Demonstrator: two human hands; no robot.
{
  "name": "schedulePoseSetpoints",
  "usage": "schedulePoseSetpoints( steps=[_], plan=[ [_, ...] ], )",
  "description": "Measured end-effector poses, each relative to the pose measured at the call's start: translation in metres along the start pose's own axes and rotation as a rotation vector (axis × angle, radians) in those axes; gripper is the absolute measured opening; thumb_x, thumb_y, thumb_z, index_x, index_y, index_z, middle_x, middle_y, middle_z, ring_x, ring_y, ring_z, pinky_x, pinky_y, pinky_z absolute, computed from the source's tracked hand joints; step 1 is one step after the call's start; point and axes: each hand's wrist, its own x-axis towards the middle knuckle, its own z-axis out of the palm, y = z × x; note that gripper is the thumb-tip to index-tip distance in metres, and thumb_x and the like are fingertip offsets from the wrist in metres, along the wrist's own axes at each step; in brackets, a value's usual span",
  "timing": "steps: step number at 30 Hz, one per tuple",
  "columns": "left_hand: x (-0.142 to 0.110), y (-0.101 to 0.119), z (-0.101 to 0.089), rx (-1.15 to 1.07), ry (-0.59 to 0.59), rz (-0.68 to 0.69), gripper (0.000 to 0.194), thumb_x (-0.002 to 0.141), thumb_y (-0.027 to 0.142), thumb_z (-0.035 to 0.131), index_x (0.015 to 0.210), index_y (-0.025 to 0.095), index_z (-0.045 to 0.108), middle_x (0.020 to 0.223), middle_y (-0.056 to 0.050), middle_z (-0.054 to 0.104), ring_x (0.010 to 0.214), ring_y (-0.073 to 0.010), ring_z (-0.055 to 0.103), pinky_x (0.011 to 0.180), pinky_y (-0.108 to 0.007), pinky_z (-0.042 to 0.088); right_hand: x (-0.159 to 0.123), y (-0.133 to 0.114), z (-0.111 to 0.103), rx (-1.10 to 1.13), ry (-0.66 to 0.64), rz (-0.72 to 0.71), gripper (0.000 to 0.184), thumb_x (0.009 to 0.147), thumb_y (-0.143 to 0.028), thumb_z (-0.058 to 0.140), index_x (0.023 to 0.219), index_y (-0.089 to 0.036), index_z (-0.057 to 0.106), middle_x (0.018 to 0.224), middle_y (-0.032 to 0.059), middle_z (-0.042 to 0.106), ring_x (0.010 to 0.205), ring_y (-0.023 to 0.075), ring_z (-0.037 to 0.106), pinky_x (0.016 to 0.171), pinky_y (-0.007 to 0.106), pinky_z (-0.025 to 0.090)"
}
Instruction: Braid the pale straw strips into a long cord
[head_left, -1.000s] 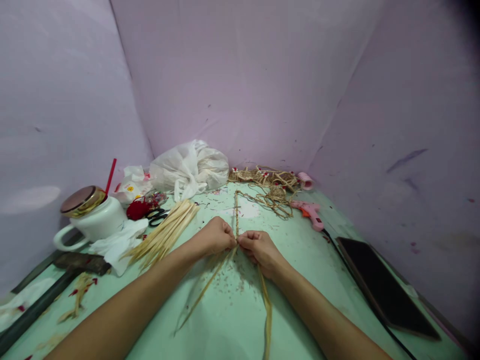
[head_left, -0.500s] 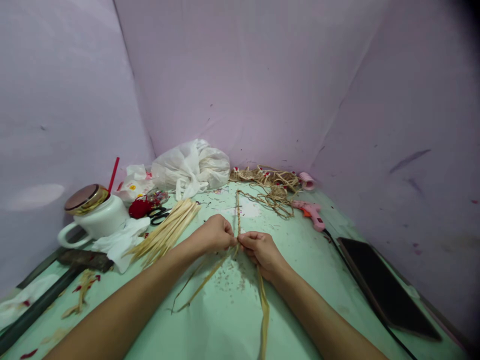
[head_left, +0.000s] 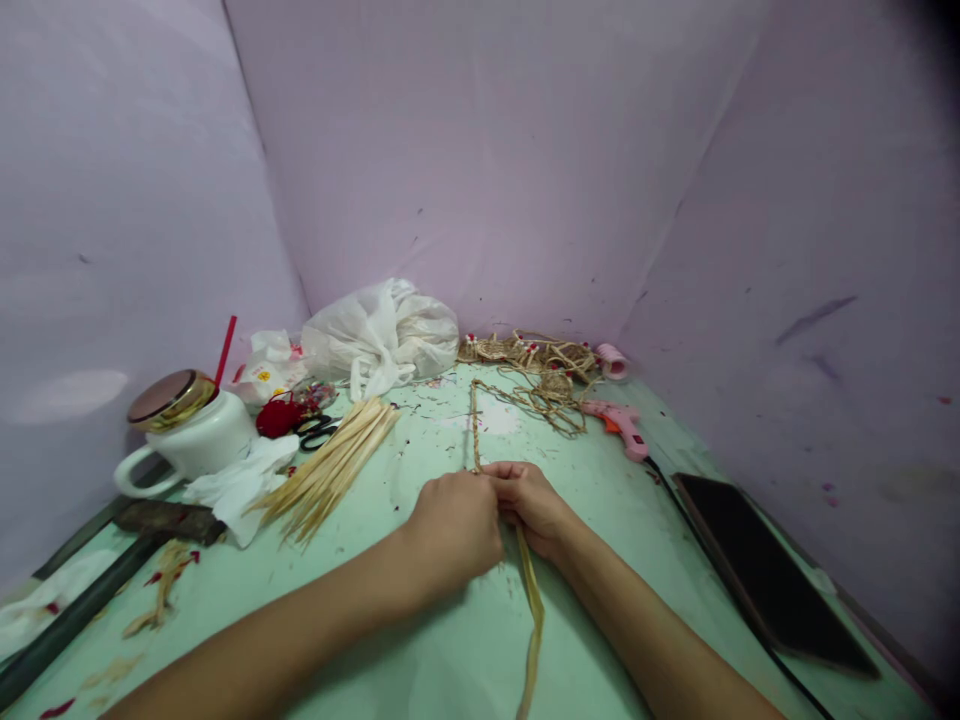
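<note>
A thin braided cord (head_left: 475, 425) of straw-coloured fibre runs up the table from my hands, bends at its far end and joins a loose tangle of cord (head_left: 559, 400). At its near end my right hand (head_left: 529, 500) pinches the cord between thumb and fingers. From under that hand a flat fibre strip (head_left: 532, 610) trails toward me. My left hand (head_left: 457, 525) is closed, knuckles up, and overlaps the right fingertips. Its fingers are hidden, so what they hold cannot be made out. A bundle of pale fibre strips (head_left: 337, 460) lies to the left.
Further left are black-handled scissors (head_left: 319, 430), a white mug (head_left: 202, 440) and a hammer (head_left: 169, 520). A plastic bag (head_left: 386, 335) sits against the back wall. On the right lie a pink glue gun (head_left: 619, 425) with its cable and a dark tablet-like slab (head_left: 772, 570).
My left hand has moved right and toward me, turning over against the right hand. The loose strands that hung at its left are now out of sight. My right hand has barely moved.
</note>
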Motion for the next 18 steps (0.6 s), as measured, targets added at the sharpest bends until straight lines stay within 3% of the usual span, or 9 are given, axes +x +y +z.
schedulePoseSetpoints(
  steps=[2,4,6,9,11,14,18],
  plan=[
    [0.011,-0.011,-0.011,-0.126,0.100,-0.027,0.018,0.069,0.025,0.051,0.069,0.012,0.064,0.062,-0.007,0.060,0.059,-0.0153,0.055,0.055,-0.023,0.038,0.001,-0.001,-0.004,0.038,-0.064,0.017,0.019,0.048,-0.019,0.071,0.062,-0.010,0.061,0.048,-0.0006,0.056,0.040,0.0059,0.045,0.041,0.019,0.031],
    [0.022,-0.022,-0.019,-0.387,0.171,-0.175,0.021,0.070,0.022,0.049,0.082,0.012,0.063,0.059,-0.003,0.059,0.047,-0.0102,0.049,0.047,-0.021,0.035,0.002,-0.002,-0.006,0.066,-0.100,0.035,0.020,0.050,-0.020,0.071,0.065,-0.011,0.062,0.051,0.0010,0.059,0.043,0.0087,0.050,0.045,0.021,0.036],
    [0.029,-0.029,-0.019,-0.693,-0.007,-0.304,0.025,0.067,0.017,0.050,0.089,0.011,0.060,0.054,-0.001,0.058,0.037,-0.0076,0.044,0.039,-0.020,0.031,0.001,-0.003,-0.007,0.067,-0.128,0.033,0.019,0.051,-0.022,0.072,0.064,-0.011,0.063,0.052,0.0015,0.060,0.044,0.0094,0.051,0.046,0.022,0.037],
    [0.033,-0.032,-0.011,-1.007,-0.293,-0.314,0.010,0.064,0.014,0.053,0.070,0.008,0.059,0.055,-0.003,0.058,0.036,-0.0068,0.045,0.035,-0.018,0.030,0.000,-0.004,-0.006,0.064,-0.172,-0.014,0.018,0.051,-0.022,0.073,0.061,-0.011,0.063,0.054,0.0023,0.061,0.047,0.0088,0.052,0.049,0.021,0.038],
    [0.033,-0.032,-0.006,-1.069,-0.342,-0.307,0.008,0.063,0.014,0.055,0.060,0.008,0.056,0.054,-0.005,0.057,0.038,-0.0075,0.048,0.035,-0.018,0.033,-0.001,-0.005,-0.005,0.046,-0.195,-0.036,0.019,0.051,-0.023,0.073,0.062,-0.011,0.064,0.056,0.0027,0.062,0.050,0.0090,0.053,0.052,0.021,0.038],
    [0.033,-0.032,-0.003,-1.029,-0.316,-0.349,0.010,0.064,0.013,0.054,0.055,0.009,0.054,0.044,-0.002,0.052,0.033,-0.0080,0.045,0.033,-0.018,0.033,0.000,-0.003,-0.004,-0.062,-0.200,-0.109,0.018,0.053,-0.024,0.070,0.064,-0.011,0.066,0.057,0.0024,0.062,0.054,0.0097,0.054,0.056,0.021,0.039],
    [0.032,-0.029,-0.001,-0.864,-0.242,-0.415,0.018,0.064,0.012,0.048,0.046,0.012,0.048,0.031,0.001,0.041,0.025,-0.0083,0.036,0.030,-0.019,0.026,0.002,0.002,-0.003,-0.425,-0.092,-0.321,0.015,0.064,-0.024,0.060,0.066,-0.013,0.069,0.060,0.0025,0.064,0.058,0.0115,0.053,0.057,0.021,0.038]
  ],
)
